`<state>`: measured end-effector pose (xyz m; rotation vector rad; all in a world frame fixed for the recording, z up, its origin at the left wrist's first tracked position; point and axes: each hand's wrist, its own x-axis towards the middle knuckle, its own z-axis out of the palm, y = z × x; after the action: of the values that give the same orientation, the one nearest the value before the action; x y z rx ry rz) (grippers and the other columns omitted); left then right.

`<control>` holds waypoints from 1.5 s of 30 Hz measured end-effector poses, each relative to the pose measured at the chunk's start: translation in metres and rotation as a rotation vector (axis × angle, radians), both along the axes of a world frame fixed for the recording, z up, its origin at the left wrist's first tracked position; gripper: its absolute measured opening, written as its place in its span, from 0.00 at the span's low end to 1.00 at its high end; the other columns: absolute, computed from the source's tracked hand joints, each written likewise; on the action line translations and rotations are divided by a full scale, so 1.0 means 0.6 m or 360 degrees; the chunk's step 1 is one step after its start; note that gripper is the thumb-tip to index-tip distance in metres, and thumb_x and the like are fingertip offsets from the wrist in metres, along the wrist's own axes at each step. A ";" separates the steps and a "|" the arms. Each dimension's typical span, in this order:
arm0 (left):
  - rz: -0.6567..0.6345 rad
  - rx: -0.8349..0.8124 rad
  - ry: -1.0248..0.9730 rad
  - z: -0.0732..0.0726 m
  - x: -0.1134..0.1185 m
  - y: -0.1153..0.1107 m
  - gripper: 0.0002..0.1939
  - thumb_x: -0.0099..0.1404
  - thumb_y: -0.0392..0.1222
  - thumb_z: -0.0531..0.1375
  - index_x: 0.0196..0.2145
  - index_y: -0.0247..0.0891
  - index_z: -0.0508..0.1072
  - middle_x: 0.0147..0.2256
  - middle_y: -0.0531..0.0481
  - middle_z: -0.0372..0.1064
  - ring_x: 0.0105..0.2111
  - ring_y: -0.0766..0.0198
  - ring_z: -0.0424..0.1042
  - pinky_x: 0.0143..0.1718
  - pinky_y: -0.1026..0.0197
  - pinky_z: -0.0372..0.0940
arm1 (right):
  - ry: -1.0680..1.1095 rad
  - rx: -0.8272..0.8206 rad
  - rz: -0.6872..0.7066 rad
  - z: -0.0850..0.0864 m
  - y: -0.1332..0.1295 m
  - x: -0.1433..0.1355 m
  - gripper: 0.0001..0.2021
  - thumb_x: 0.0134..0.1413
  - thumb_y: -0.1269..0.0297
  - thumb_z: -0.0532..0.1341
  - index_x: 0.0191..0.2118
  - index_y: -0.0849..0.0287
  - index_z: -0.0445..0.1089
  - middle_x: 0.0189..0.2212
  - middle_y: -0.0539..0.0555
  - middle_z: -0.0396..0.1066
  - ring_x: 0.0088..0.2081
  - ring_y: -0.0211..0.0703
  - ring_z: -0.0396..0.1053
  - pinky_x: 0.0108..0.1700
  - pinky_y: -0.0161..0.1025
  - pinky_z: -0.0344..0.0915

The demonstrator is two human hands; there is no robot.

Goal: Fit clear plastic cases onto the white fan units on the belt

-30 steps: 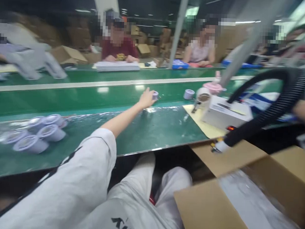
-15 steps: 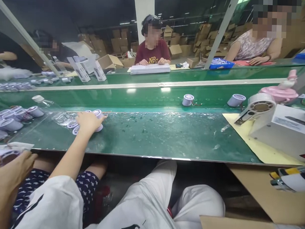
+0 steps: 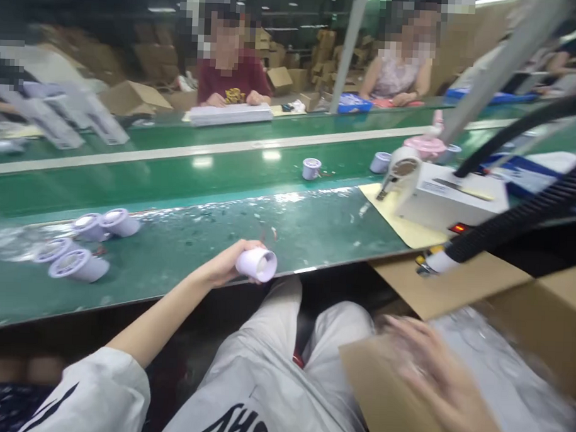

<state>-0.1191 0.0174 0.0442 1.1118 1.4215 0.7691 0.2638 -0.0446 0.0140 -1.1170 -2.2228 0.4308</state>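
Observation:
My left hand (image 3: 234, 262) is wrapped round a lavender cylindrical part (image 3: 257, 264) at the table's front edge, its hollow end facing right. At the lower right, my right hand (image 3: 427, 369) is over the flap of an open cardboard box (image 3: 395, 396). It is smeared by motion, and whether it holds anything cannot be made out. Clear plastic bags (image 3: 495, 368) lie in that box. Several more lavender parts (image 3: 81, 265) rest on the green table (image 3: 197, 232) to the left.
A white device (image 3: 454, 196) with a red display stands on yellow paper at the right, beside a handheld fan (image 3: 403, 169) and a pink object (image 3: 425, 145). A black hose (image 3: 519, 224) crosses there. Two lavender parts (image 3: 311, 169) sit on the green belt (image 3: 233, 170). People work opposite.
My left hand has moved right and toward me with one lavender part from the group. My right hand has come into view. The camera has turned right; a hand at the far left is gone.

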 end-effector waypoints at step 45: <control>-0.1145 0.0535 -0.0589 -0.044 0.201 -0.052 0.37 0.55 0.36 0.69 0.61 0.50 0.65 0.62 0.49 0.63 0.57 0.45 0.67 0.56 0.50 0.63 | 0.0739 -0.0753 -0.0002 0.018 -0.038 -0.045 0.20 0.54 0.61 0.70 0.52 0.50 0.67 0.51 0.53 0.73 0.50 0.48 0.73 0.53 0.45 0.72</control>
<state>0.0016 -0.0138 0.0178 1.5195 0.5197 0.6447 0.2370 -0.0676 0.0251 -1.1044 -1.7516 1.1344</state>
